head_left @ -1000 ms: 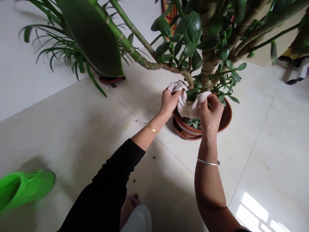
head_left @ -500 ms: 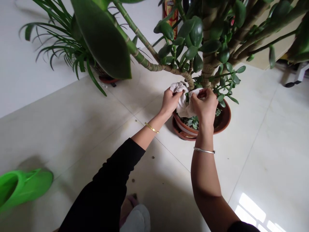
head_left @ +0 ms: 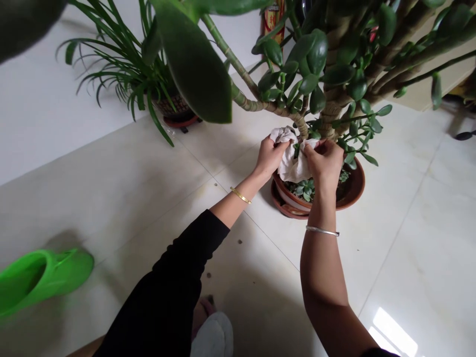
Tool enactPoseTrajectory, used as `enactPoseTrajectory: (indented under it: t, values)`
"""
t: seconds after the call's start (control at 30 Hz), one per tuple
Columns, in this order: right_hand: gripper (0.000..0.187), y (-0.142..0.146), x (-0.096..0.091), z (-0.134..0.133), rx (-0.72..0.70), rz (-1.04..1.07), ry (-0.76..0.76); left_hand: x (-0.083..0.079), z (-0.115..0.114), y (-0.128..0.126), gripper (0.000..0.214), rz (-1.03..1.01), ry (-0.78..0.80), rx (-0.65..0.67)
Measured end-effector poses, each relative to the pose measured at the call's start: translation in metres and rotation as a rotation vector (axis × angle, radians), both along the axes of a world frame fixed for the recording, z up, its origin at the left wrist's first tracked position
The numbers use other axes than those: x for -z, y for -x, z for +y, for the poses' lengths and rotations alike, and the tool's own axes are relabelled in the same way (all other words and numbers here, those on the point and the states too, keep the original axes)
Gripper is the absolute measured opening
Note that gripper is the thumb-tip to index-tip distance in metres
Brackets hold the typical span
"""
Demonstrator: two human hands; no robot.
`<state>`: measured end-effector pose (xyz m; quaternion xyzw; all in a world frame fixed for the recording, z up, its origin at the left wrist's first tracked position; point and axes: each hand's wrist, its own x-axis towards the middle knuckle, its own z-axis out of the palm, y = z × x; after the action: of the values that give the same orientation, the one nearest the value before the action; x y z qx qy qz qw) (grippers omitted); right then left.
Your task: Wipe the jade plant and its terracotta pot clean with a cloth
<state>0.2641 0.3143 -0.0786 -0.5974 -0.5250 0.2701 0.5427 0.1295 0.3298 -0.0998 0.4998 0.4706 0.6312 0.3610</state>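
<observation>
A crumpled white cloth (head_left: 293, 166) is stretched between my two hands, over the left part of a brown plant pot (head_left: 355, 191). My left hand (head_left: 270, 156) grips its left side, thumb pressed on top. The right end is pinched by my right hand (head_left: 326, 161), whose fingertips are partly hidden. Just behind the cloth rise the thick stems of a jade plant (head_left: 330, 116), with glossy green leaves (head_left: 308, 52) above my hands. Small succulents (head_left: 305, 189) grow in the soil below the cloth. Beneath the pot is a brown saucer (head_left: 284, 206).
A green watering can or bucket-like container (head_left: 55, 275) lies at the lower left. Against the wall stands a potted plant with long narrow leaves (head_left: 148, 74). One large leaf (head_left: 197, 74) hangs close to the camera. Small dark specks dot the tiled floor (head_left: 178, 233).
The view has shifted, so plants, pot and green container appear farther right. Both hands keep their hold on the cloth with hardly any change in pose.
</observation>
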Motion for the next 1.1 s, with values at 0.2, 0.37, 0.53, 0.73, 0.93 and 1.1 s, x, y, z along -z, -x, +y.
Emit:
enactPoseTrajectory:
  t: [0.2, 0.37, 0.53, 0.73, 0.93, 1.1]
  values:
    - [0.029, -0.002, -0.008, -0.012, 0.033, -0.107, -0.029, 0.001, 0.0, -0.001, 0.011, -0.033, 0.013, -0.015]
    - [0.024, -0.001, -0.01, -0.013, 0.042, -0.15, -0.04, 0.0, -0.001, -0.003, 0.013, -0.054, -0.004, 0.003]
    - [0.025, 0.0, -0.012, -0.006, 0.009, -0.124, 0.008, -0.004, -0.004, -0.004, 0.012, -0.083, 0.019, 0.033]
    - [0.018, -0.002, -0.01, -0.007, 0.011, -0.117, -0.035, -0.004, -0.003, -0.003, 0.015, -0.096, 0.006, 0.034]
    - [0.028, -0.006, -0.006, -0.012, 0.021, -0.183, -0.082, 0.003, 0.002, -0.003, 0.006, -0.124, 0.016, -0.047]
    - [0.022, -0.007, 0.001, -0.024, 0.044, -0.161, -0.14, 0.007, -0.005, 0.0, 0.004, -0.03, -0.002, -0.146]
